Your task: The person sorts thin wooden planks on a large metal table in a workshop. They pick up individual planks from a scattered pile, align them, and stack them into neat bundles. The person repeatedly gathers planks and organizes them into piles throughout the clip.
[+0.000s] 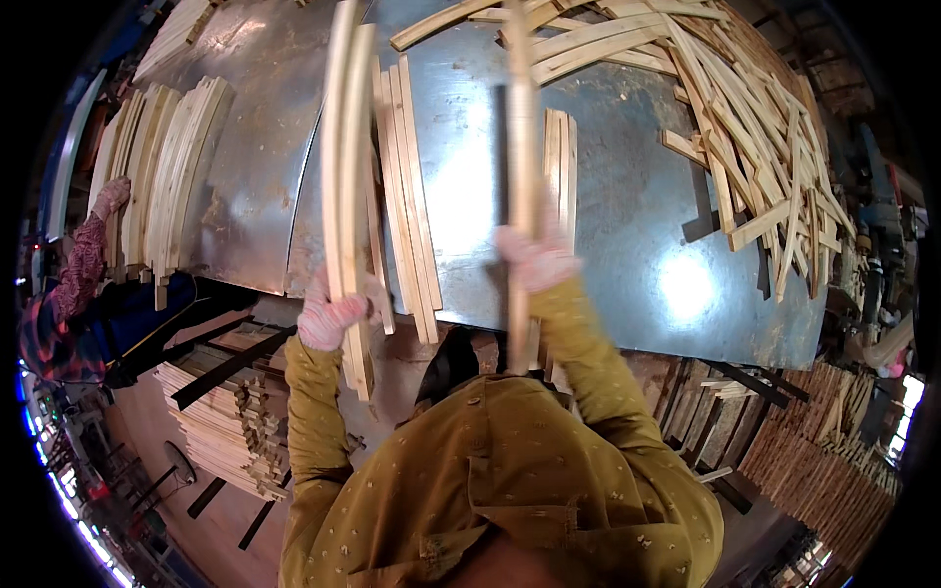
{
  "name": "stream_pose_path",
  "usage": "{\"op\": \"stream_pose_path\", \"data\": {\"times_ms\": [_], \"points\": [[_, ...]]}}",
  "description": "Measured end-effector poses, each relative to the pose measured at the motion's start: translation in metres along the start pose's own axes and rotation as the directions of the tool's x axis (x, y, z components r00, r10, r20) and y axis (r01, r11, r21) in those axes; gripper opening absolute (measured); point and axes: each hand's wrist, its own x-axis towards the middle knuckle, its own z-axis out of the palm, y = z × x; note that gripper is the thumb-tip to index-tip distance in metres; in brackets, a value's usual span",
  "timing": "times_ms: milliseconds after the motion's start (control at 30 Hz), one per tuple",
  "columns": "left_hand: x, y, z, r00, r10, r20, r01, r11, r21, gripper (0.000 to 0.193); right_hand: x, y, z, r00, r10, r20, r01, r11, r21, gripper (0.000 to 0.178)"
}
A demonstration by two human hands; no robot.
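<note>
My left hand (331, 312), in a pale pinkish glove, is closed round long light wooden slats (349, 167) that stand up from the table's near edge. In my right hand (539, 257), gloved alike and smeared by motion, is another wooden slat (520, 127), also blurred. Between the hands a small row of slats (407, 196) lies side by side on the metal tabletop (627, 284), its near ends jutting over the edge. Beyond my right hand lies a further short row of slats (560, 162), partly hidden by that hand and its slat.
A tangled heap of slats (735, 118) covers the table's far right. At the left, a co-worker's gloved hand (113, 196) rests on lined-up slats (181, 176). Below the table stand stacked slats (221, 421) at left and a brown wood stack (818, 461) at right.
</note>
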Motion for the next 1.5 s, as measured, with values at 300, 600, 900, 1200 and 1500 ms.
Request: {"op": "stream_pose_path", "data": {"times_ms": [300, 600, 900, 1200, 1500], "points": [[0.038, -0.046, -0.058, 0.890, -0.115, -0.442, 0.375, 0.737, 0.563, 0.054, -0.011, -0.013, -0.100, 0.907, 0.362, -0.216, -0.298, 0.189, -0.936, 0.079], [0.065, -0.057, -0.045, 0.894, -0.172, -0.414, 0.443, 0.197, 0.874, 0.090, 0.010, 0.002, 0.060, 0.895, 0.340, 0.289, 0.077, 0.520, -0.850, 0.076], [0.076, -0.034, 0.074, 0.701, -0.008, -0.713, 0.712, 0.058, 0.700, 0.119, 0.015, 0.049, 0.054, 0.743, 0.242, 0.624, 0.465, 0.485, -0.741, 0.077], [0.062, 0.025, -0.003, 0.691, 0.067, -0.719, 0.720, 0.024, 0.694, 0.109, -0.017, 0.030, -0.026, 0.964, 0.052, -0.259, -0.265, 0.209, -0.941, 0.115], [0.077, 0.116, -0.250, 0.583, 0.105, -0.806, 0.812, -0.122, 0.571, 0.101, -0.006, 0.030, 0.035, 0.915, 0.054, -0.399, -0.401, 0.212, -0.891, 0.110]]}}
